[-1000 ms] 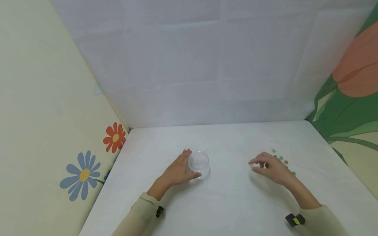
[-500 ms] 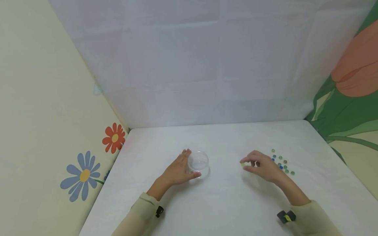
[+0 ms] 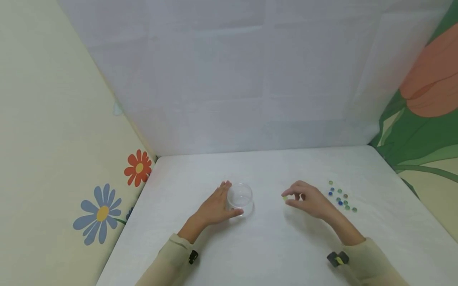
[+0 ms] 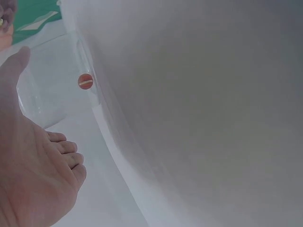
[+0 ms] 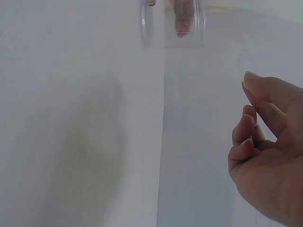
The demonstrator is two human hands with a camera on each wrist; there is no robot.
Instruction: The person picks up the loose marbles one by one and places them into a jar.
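My right hand (image 3: 307,199) has shifted leftward over the counter (image 3: 272,246), nearer the clear cup (image 3: 243,193). Left hand (image 3: 214,204) unmoved: fingers fairly straight, thumb spread wide at the cup's side. Right grip narrow, pinching a yellow-green marble (image 3: 284,198) short of the cup. One orange marble (image 4: 85,81) appears inside; the loose marbles (image 3: 340,203) remain outside, no longer partly hidden by my hand.

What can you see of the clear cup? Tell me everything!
The clear cup looks like glass or plastic: round, straight-sided, no handle visible. It stands upright on the white table, the left hand spread against its side, apparently touching. The left wrist view shows an orange marble, seemingly inside it.
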